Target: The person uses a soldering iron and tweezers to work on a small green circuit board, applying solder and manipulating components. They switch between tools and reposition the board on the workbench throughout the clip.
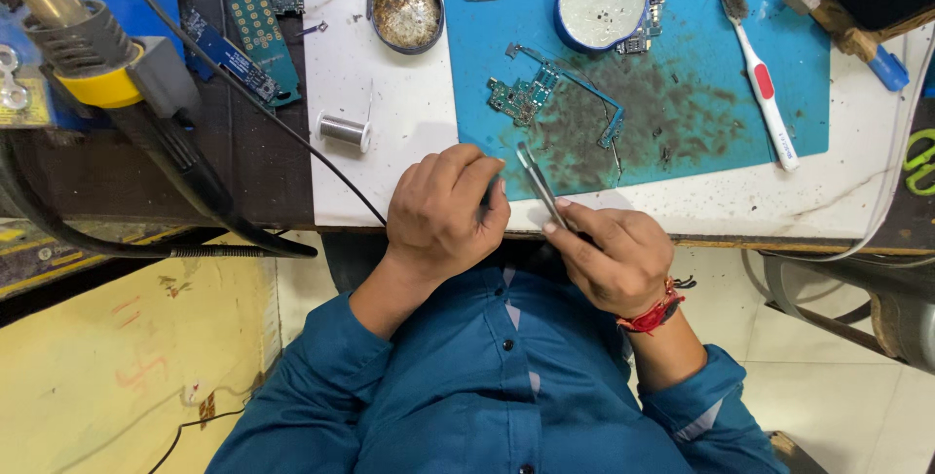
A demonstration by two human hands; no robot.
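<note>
Whatever the curled left hand (443,209) pinches is hidden behind its fingers, while the right hand (614,258) grips slim metal tweezers (539,185), tips nearly shut, near a green circuit board (524,96) on the stained blue mat (682,94).

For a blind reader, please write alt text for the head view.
The right hand holds metal tweezers beside the closed left hand, at the edge of a blue mat with a green circuit board, toothbrush and two round tins.
</note>
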